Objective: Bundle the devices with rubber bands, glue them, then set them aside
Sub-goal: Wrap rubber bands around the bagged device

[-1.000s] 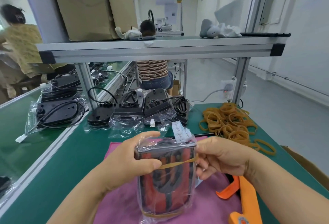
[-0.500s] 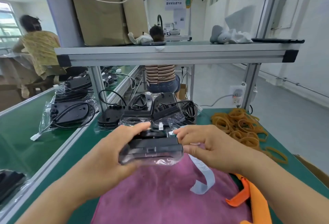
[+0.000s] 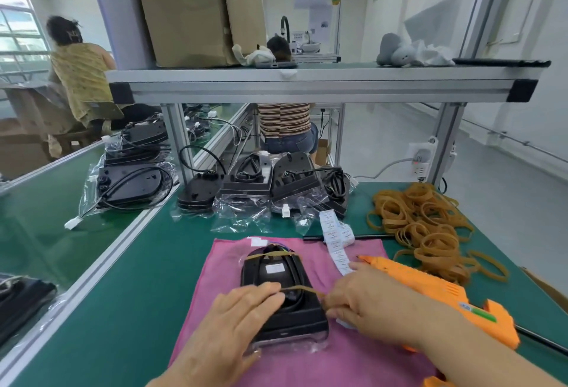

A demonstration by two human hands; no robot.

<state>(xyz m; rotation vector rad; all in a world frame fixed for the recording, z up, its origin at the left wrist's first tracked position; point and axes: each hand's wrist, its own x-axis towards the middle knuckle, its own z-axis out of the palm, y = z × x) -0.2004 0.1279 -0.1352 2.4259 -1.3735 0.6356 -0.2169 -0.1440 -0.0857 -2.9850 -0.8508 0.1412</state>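
Left grip [image 3: 242, 316] flat, fingers straight, pressing the device [image 3: 276, 276]; right grip [image 3: 362, 303] pinches the stretchy rubber band [image 3: 302, 288] (device looks rigid, slick-wrapped: hold its sides).

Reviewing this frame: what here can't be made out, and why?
All in the head view:
- The device's near-left part is hidden under the left hand.
- Where the band ends on the right is hidden by the right hand.
- Print on the label strip is too small to read.
- The glue gun's handle is covered by the right forearm and cut off by the bottom edge.
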